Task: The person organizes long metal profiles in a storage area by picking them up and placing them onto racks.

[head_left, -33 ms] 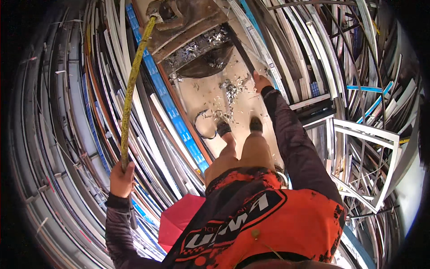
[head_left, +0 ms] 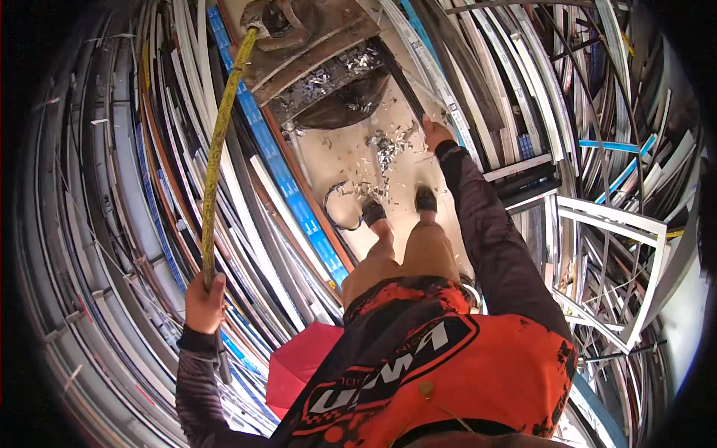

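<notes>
My left hand point(head_left: 204, 302) is closed round the lower end of a long, worn yellow lever point(head_left: 222, 127). The lever slants up and away to a heavy brown metal machine point(head_left: 317, 52) at the top. Out ahead, my right hand point(head_left: 436, 134) is closed on the near end of a dark moulding strip point(head_left: 399, 71), which runs back along the machine's right side. Small shiny offcuts point(head_left: 385, 153) lie scattered on the floor below the machine, and more rest on its dark bed. The strip's far end is hidden by the machine.
Long mouldings point(head_left: 112, 187) in many colours fill the left side, and more strips point(head_left: 515, 82) lie on the right. A white frame point(head_left: 612, 213) leans at the right. A red object point(head_left: 299, 366) sits by my left side. A dark cord loop point(head_left: 332, 205) lies near my left foot.
My right foot has shifted slightly forward. Both hands keep their holds, and the lever and strip look almost unmoved.
</notes>
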The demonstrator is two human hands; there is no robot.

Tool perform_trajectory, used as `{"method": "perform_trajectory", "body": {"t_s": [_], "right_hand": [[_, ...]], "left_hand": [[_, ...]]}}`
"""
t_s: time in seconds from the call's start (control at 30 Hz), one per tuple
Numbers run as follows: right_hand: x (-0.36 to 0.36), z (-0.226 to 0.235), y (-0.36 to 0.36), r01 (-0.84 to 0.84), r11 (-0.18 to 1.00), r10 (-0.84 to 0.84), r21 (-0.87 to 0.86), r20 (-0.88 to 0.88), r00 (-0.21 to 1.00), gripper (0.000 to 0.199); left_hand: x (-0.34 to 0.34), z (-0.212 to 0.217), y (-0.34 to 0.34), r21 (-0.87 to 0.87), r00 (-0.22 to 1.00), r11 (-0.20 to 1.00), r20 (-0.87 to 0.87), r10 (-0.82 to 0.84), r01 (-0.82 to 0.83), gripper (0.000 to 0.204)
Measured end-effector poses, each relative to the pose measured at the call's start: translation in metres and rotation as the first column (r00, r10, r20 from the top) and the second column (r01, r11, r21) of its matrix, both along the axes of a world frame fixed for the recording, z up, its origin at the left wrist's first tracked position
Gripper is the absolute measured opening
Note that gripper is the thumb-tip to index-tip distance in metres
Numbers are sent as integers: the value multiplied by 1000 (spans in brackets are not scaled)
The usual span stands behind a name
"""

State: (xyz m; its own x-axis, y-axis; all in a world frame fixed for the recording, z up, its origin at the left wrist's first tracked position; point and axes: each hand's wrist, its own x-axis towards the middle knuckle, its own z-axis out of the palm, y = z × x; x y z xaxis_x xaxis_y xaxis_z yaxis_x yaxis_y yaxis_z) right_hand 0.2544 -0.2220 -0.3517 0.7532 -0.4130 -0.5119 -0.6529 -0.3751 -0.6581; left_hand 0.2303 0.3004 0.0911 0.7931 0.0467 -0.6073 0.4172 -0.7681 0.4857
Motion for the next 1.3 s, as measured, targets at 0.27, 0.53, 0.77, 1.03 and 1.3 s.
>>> {"method": "perform_trajectory", "body": {"t_s": [0.27, 0.53, 0.77, 1.03, 1.3], "right_hand": [[2, 24, 7, -33, 998, 33, -62, 2, 999, 76], [-3, 39, 2, -46, 998, 42, -42, -83, 996, 72], [-7, 10, 5, 42, 999, -41, 23, -42, 998, 70], [-4, 25, 8, 149, 965, -115, 216, -165, 980, 76], [-12, 0, -9, 39, 994, -33, 98, -63, 997, 68]], "left_hand": [[-21, -3, -26, -14, 936, 951, -183, 302, -309, 26], [-40, -10, -81, -21, 808, 868, -378, 453, -496, 27], [-80, -257, -56, 122, 851, 900, 293, -435, 419, 6], [-84, -317, -68, 12, 974, 1000, 226, -6, 3, 30], [-58, -40, -92, 173, 990, 977, -45, 132, -122, 32]]}}
